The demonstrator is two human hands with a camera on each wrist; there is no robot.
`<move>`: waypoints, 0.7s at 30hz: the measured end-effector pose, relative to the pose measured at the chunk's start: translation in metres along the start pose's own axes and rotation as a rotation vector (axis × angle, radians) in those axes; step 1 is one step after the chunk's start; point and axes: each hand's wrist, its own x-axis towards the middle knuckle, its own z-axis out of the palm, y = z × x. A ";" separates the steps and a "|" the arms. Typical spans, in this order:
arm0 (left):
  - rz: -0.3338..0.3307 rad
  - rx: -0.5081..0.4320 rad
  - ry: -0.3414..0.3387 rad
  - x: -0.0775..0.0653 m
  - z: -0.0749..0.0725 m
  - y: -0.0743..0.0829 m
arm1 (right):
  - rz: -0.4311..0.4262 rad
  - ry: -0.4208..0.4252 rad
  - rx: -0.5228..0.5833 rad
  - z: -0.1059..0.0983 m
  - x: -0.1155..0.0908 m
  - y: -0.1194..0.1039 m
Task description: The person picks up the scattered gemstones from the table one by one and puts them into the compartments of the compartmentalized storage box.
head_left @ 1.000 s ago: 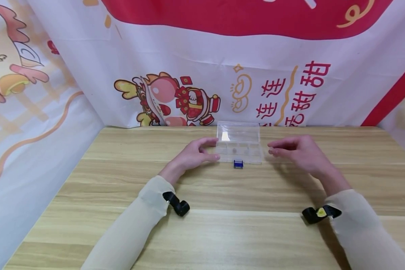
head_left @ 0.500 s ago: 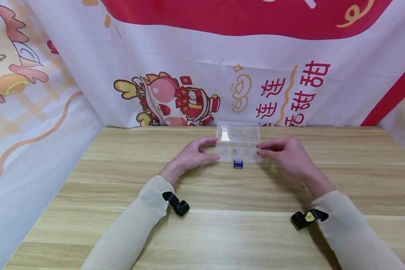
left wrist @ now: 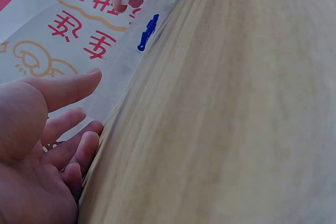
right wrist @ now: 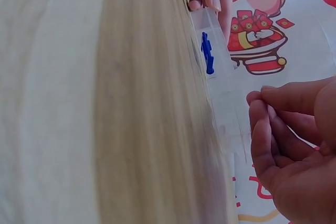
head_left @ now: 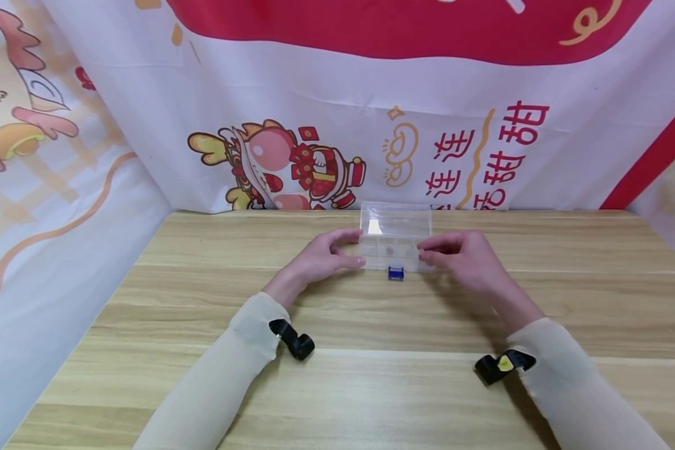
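A clear plastic compartment box [head_left: 371, 251] lies near the table's back edge, its see-through lid [head_left: 399, 219] raised at the back. A blue latch [head_left: 396, 273] sits at its front. My left hand [head_left: 320, 256] holds the box's left end, thumb toward the front and index finger toward the hinge. Over the right compartments, my right hand [head_left: 464, 256] pinches a small clear piece [left wrist: 125, 0] between thumb and index finger; its exact kind is too small to tell. A small greyish thing [head_left: 390, 251] lies in a middle compartment.
The wood-grain table [head_left: 337, 394] runs back to a printed white and red cloth [head_left: 326, 81], close behind the raised lid. Black wrist cameras [head_left: 292, 339] are strapped over both pale sleeves [head_left: 219, 369].
My right hand has moved left from beside the box to over its right compartments, carrying the small clear piece. The left hand and the box have stayed in place.
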 end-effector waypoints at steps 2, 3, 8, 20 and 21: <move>-0.001 0.003 0.001 0.000 0.000 0.000 | -0.005 -0.003 -0.009 0.001 0.000 0.000; -0.001 0.005 0.001 0.000 0.000 0.000 | -0.011 -0.003 -0.014 0.002 0.001 0.000; -0.001 0.005 0.005 -0.001 0.000 0.001 | -0.028 -0.004 -0.040 0.005 0.001 -0.002; 0.001 0.006 0.009 0.000 0.000 0.000 | -0.029 0.004 -0.111 0.011 0.003 -0.003; -0.001 0.005 0.009 0.000 0.001 0.000 | -0.026 0.005 -0.116 0.011 0.004 -0.003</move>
